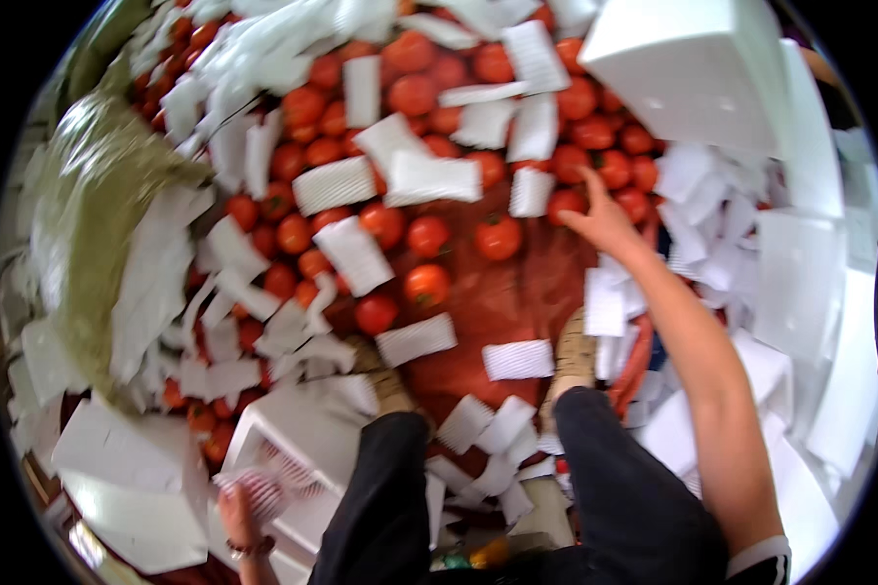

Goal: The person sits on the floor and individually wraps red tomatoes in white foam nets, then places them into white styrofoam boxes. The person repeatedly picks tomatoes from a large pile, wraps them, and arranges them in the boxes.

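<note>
My left hand (238, 518) holds a tomato in a white foam net sleeve (260, 495), red showing through the mesh. It is over the near side of a white foam box (285, 409), in which more netted red fruit (287, 464) shows. My right hand (606, 219) reaches forward to the tomato pile, thumb and fingers spread. Its thumb is at a red tomato (567, 205), and its fingertips are by another tomato (571, 162). Whether it grips either one is unclear. A few loose tomatoes (498, 238) lie on the red sheet (475, 300) between the pile and my feet.
Flat foam net sleeves (433, 178) lie scattered over the tomatoes and around my shoes (576, 351). White foam boxes stand at upper right (691, 69) and lower left (132, 475). A greenish plastic bag (91, 241) lies at left. Sleeves (710, 212) are heaped at right.
</note>
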`<state>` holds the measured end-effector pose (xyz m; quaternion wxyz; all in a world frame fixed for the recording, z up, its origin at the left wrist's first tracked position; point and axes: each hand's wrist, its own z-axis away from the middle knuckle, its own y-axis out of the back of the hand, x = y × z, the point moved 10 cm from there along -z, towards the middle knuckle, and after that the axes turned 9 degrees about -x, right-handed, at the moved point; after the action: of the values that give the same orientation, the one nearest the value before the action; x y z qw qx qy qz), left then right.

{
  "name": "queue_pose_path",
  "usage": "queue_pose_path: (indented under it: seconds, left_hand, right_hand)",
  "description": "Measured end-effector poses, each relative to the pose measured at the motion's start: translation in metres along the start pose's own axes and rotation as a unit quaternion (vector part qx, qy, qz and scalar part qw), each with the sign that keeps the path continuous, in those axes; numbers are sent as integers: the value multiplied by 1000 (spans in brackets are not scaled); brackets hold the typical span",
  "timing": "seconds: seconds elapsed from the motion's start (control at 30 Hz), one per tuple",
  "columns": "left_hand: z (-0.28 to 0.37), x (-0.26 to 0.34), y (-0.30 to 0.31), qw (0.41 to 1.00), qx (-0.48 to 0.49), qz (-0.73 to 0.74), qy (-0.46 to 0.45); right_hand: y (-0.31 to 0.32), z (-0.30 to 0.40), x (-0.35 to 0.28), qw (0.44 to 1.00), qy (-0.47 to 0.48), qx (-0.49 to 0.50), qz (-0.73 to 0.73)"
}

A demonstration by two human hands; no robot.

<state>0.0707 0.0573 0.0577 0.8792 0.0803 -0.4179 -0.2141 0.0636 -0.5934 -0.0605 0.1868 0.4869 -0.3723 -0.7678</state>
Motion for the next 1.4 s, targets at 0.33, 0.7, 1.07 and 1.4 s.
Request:
queue_pose_path:
  seconds: [0.33, 0.7, 1.07, 1.4]
  left_hand:
    - [-13, 23, -26, 741, 58, -654, 141]
    - [-78, 172, -328, 691, -226, -571, -381]
    - [-111, 77, -327, 675, -69, -655, -334]
    - [-87, 17, -349, 689, -179, -631, -310]
  right_hand:
    - [-50, 72, -71, 982, 87, -151, -74]
    - [-104, 25, -90, 944, 74, -307, 93]
    - [-89, 106, -70, 977, 116, -113, 142]
    - [-114, 119, -115, 964, 120, -222, -78]
